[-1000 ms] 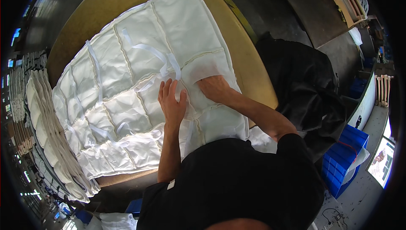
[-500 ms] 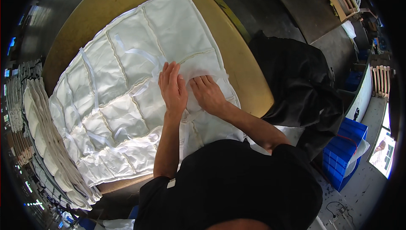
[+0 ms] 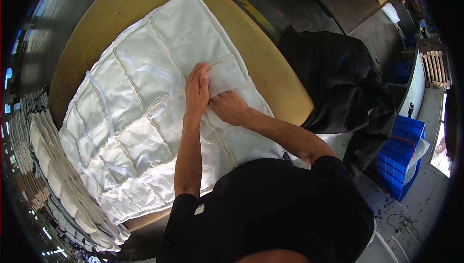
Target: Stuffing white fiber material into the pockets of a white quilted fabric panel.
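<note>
A white quilted fabric cover (image 3: 140, 113) with cream seams and thin white ribbon ties (image 3: 154, 72) lies spread in front of me. Over its middle, my left hand (image 3: 197, 89) has its fingers pressed together, with the edge of a sheer white fabric flap (image 3: 221, 83) between fingers and thumb. My right hand (image 3: 229, 108) sits just to the right, its fingers bent in under that raised flap. The flap and folds hide its fingertips, so what they touch cannot be made out.
Beneath the cover is a yellowish tabletop (image 3: 275, 77). Black fabric (image 3: 333, 79) is heaped at its right edge. A blue plastic crate (image 3: 401, 156) stands on the right, near a power cord (image 3: 401, 219) on the floor. Stacked pale fabric pieces (image 3: 60, 166) hang at the left.
My left hand has turned and closed on the flap, lifting it. My right hand's fingers have slid down and left, curling under the flap. The view has shifted slightly.
</note>
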### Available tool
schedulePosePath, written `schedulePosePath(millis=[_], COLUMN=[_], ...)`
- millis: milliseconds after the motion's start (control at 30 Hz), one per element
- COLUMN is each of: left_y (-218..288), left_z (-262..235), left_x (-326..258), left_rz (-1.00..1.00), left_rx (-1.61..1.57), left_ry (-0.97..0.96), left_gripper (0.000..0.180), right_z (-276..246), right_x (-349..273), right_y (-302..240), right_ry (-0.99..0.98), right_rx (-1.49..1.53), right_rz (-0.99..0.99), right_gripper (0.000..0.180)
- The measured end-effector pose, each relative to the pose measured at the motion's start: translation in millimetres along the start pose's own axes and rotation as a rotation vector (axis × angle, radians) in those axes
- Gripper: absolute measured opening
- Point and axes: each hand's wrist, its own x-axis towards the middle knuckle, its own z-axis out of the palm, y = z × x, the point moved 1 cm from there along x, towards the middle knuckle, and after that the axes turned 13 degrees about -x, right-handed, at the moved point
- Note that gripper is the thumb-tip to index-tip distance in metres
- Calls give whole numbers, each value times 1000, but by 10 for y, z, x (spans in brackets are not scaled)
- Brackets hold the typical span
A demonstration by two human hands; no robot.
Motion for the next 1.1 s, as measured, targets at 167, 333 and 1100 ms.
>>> schedulePosePath(millis=[167, 333, 1100], left_y=[-234, -317, -309], left_z=[10, 47, -12], left_x=[-113, -190, -265], left_rz=[69, 196, 237], left_rx=[13, 318, 298], left_ry=[-90, -266, -306], left_gripper=[46, 50, 53], right_z=[2, 168, 134], right_x=[8, 43, -43], right_y=[-38, 122, 145], right_ry=[84, 101, 175], right_rx=[-47, 79, 195], right_rz=[220, 413, 575], right_gripper=[26, 35, 46])
